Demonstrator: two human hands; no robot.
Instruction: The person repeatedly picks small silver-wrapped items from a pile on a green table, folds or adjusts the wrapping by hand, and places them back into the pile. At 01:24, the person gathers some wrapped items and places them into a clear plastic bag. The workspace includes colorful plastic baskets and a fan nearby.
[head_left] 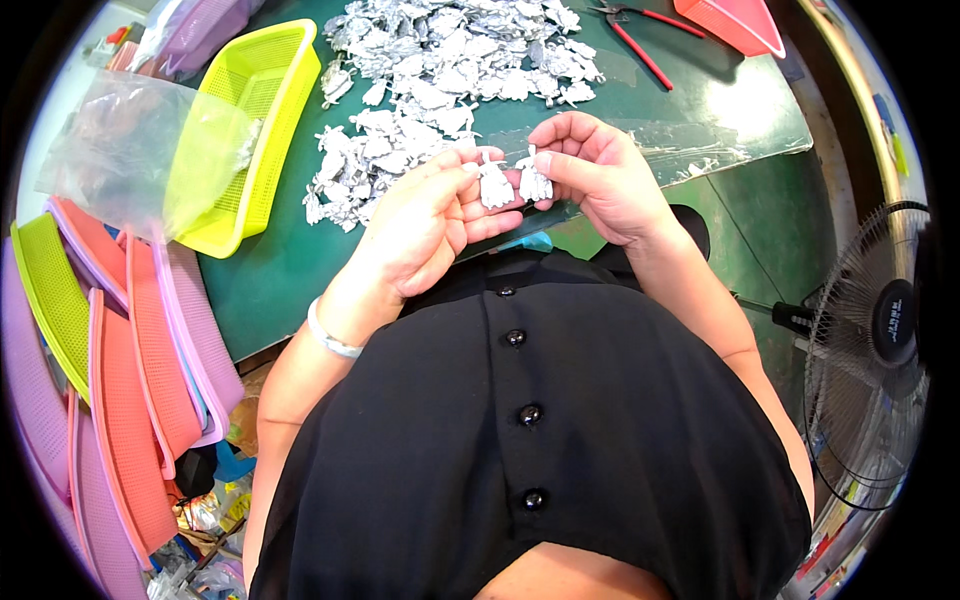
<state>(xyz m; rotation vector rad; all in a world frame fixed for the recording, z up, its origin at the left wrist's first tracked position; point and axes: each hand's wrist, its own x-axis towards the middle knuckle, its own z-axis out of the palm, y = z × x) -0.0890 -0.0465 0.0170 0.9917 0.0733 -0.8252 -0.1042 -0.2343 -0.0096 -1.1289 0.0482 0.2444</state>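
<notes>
Both hands raised over the table edge, palms turned inward. Left hand (425,225) pinches a small silver metal piece (495,185) between thumb and fingers; right hand (600,180) pinches a second piece (535,180) just beside it (the two nearly touching). Beyond lies a heap of silver pieces (450,70) on the green table (290,270), yellow basket (255,130) to the left, red-handled pliers (640,40) farther back.

One package shows clearly: a clear, crumpled plastic bag (135,150), soft and without fixed shape. It lies at the left edge of the green worktop (290,265), and its right part hangs over the rim of the yellow-green plastic mesh basket (262,110). It looks grey-transparent. No labels, signs or screens show.
</notes>
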